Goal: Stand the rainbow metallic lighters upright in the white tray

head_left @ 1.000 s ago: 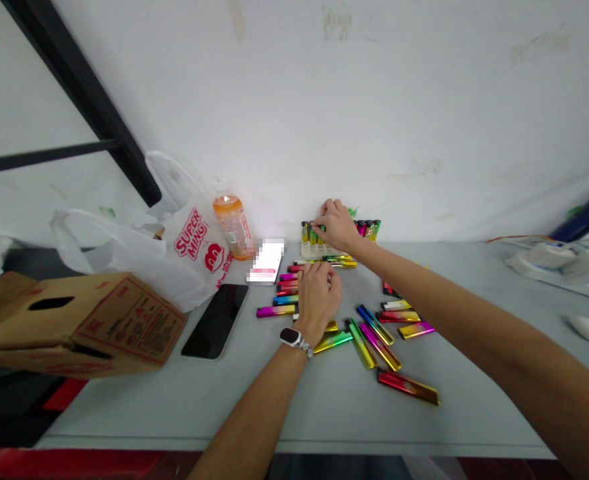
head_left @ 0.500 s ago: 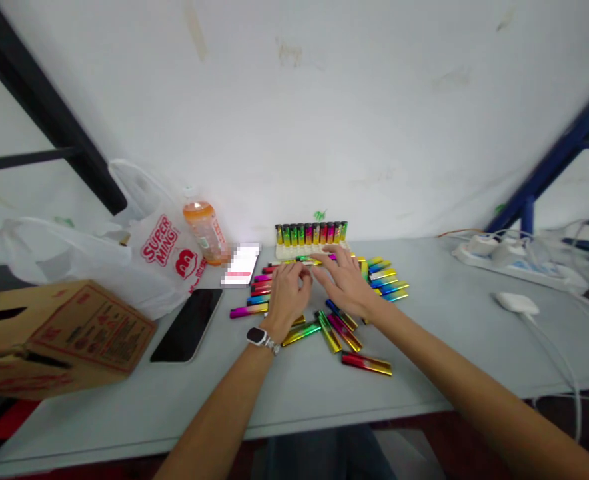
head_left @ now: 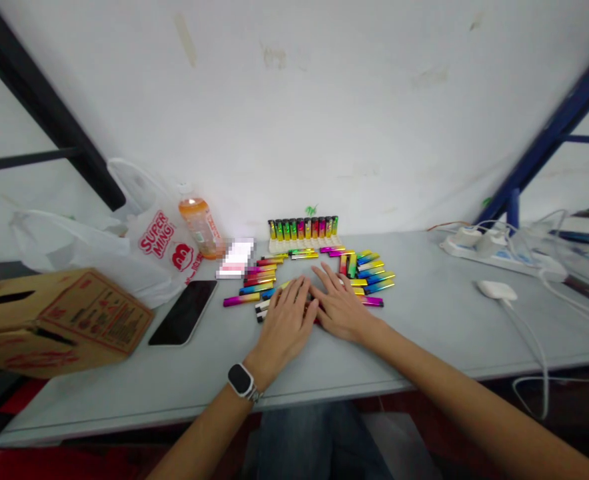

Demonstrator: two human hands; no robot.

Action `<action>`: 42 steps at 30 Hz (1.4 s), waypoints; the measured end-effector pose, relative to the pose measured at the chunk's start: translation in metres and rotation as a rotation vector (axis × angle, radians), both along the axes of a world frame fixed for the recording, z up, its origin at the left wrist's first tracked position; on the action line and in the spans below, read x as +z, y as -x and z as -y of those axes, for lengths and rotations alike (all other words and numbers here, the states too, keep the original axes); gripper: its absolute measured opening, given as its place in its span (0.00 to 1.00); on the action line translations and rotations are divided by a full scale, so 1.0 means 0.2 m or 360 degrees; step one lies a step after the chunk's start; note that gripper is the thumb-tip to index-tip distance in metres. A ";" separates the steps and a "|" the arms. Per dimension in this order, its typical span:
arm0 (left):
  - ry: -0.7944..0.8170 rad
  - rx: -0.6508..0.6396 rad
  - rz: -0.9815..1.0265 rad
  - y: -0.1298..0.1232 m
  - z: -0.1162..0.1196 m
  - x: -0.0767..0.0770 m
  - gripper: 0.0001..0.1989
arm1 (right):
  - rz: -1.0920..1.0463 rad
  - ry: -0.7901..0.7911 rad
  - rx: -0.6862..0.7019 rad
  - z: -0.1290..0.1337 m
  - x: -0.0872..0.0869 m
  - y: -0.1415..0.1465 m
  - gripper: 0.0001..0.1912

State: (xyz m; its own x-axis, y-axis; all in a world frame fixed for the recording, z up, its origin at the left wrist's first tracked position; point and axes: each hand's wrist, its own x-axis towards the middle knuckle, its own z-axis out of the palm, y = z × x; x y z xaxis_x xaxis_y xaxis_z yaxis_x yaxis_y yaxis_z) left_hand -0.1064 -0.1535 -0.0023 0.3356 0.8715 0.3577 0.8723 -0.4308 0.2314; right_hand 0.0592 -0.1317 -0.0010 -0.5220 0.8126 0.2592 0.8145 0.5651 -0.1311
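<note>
Many shiny two-tone lighters (head_left: 260,273) lie on the grey table in a loose ring. My left hand (head_left: 288,313) rests palm down over some of them, fingers stretched forward; white-looking lighters (head_left: 261,312) poke out at its left side. Beside it, thumbs close together, my right hand (head_left: 338,303) lies with fingers spread over other lighters. A purple lighter (head_left: 372,302) shows to its right. What lies under both palms is hidden. Behind the hands, a row of lighters (head_left: 303,229) stands upright in a pale holder (head_left: 299,244) near the wall.
To the left are a black phone (head_left: 184,313), a cardboard box (head_left: 64,323), a white plastic bag (head_left: 154,260) and an orange drink bottle (head_left: 200,223). A bright screen (head_left: 237,258) lies near the bottle. At right are a power strip (head_left: 504,257) and a white charger (head_left: 497,291) with cables.
Both hands have come back toward the table's front edge and flattened over the lighters. The loose lighters at the front now lie under or around the hands. The view has shifted slightly.
</note>
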 end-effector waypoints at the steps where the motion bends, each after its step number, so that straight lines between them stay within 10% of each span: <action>1: -0.0006 0.0025 -0.0018 0.00 -0.01 -0.01 0.27 | 0.0010 0.0015 -0.0006 -0.03 0.00 0.02 0.28; 14: -0.0237 -0.0010 0.0020 -0.09 -0.24 0.07 0.23 | -0.0648 -0.0091 -0.0179 -0.23 0.02 -0.05 0.22; 23: -0.0122 -0.0294 -0.0182 -0.44 -0.32 0.03 0.35 | -0.0350 0.0208 -0.0955 -0.33 0.02 -0.39 0.30; 42: -0.0176 -0.0132 -0.0256 -0.30 -0.35 0.03 0.29 | -0.0617 0.0175 -0.0740 -0.36 0.03 -0.14 0.27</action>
